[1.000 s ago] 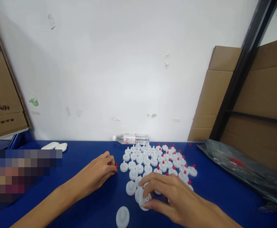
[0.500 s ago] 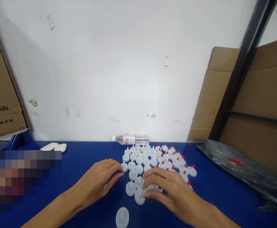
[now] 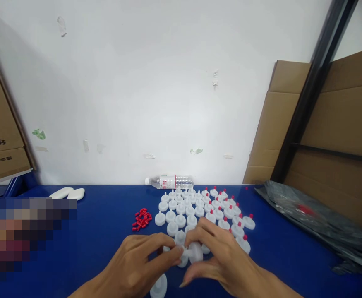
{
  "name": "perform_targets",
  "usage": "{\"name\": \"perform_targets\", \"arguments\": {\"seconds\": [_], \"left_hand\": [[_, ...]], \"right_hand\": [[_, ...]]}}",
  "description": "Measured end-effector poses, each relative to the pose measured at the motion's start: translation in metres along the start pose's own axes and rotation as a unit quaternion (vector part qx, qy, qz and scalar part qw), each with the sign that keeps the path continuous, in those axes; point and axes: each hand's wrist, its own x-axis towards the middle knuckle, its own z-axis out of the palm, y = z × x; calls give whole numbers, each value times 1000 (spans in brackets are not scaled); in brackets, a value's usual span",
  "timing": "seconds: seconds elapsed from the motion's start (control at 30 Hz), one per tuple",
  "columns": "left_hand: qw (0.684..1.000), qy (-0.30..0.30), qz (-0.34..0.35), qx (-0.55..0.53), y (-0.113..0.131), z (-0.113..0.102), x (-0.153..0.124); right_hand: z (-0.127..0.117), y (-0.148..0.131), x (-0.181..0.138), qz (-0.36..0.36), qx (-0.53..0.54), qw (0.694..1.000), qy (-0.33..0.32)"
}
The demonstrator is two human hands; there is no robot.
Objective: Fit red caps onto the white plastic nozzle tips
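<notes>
My right hand [image 3: 214,252] grips a translucent white nozzle lid [image 3: 196,252] between thumb side and fingers, tipped so its spout points left. At that spout, my left hand [image 3: 156,256] is closed in a pinch. The small red cap in it is hidden by the fingers now. Beyond the left hand lies a pile of small red caps [image 3: 142,219]. White nozzle lids [image 3: 172,228] without red tips stand in rows beyond my hands. Farther right are several lids with red caps on their spouts [image 3: 229,212]. One lone lid [image 3: 159,286] lies near my left wrist.
A clear plastic bottle [image 3: 170,182] lies on its side against the wall. Two white rounded objects [image 3: 75,194] rest at the back left of the blue table [image 3: 106,215]. Grey plastic bags [image 3: 311,219] and cardboard [image 3: 261,124] are at the right. A blurred patch covers the left.
My left hand has moved right from the red pile, where red showed at its fingertips, uncovering the pile. My right hand has picked up a lid and tipped it; both hands now meet.
</notes>
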Motion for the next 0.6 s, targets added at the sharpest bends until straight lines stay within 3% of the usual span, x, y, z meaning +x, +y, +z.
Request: {"name": "perform_targets", "arguments": {"seconds": [0.4, 0.6], "left_hand": [[1000, 13, -5, 5, 6, 8, 10], [998, 5, -51, 24, -3, 4, 6]], "right_hand": [[6, -6, 4, -29, 26, 998, 57], [2, -7, 2, -56, 49, 997, 27]]}}
